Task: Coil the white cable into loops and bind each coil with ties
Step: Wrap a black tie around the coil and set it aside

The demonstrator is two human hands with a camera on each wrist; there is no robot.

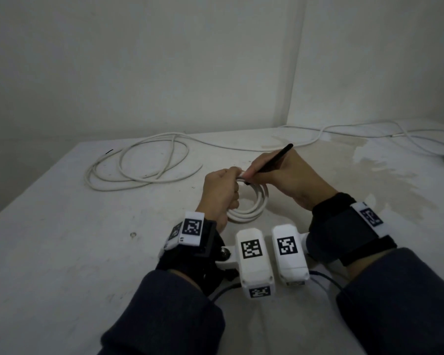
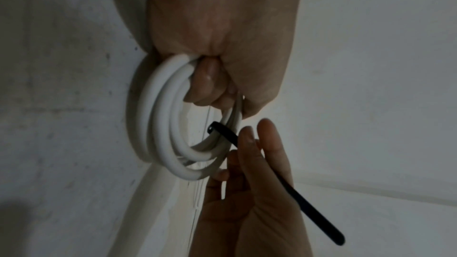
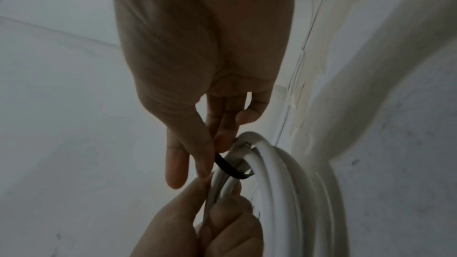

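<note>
A small tight coil of white cable [image 1: 251,207] stands on edge on the white table [image 1: 87,252]. My left hand [image 1: 222,187] grips the coil's top with curled fingers. The coil [image 2: 163,124] shows several loops in the left wrist view. My right hand [image 1: 274,172] pinches a black tie [image 1: 277,157] between thumb and fingers. The tie's head end [image 2: 215,126] lies across the coil strands, and its tail sticks up and away. In the right wrist view the tie [image 3: 230,169] wraps part way over the coil [image 3: 284,183].
A loose run of white cable [image 1: 139,165] lies in wide loops at the back left of the table and trails off to the right [image 1: 369,129] along the wall. A small dark piece [image 1: 109,151] lies near the far left edge.
</note>
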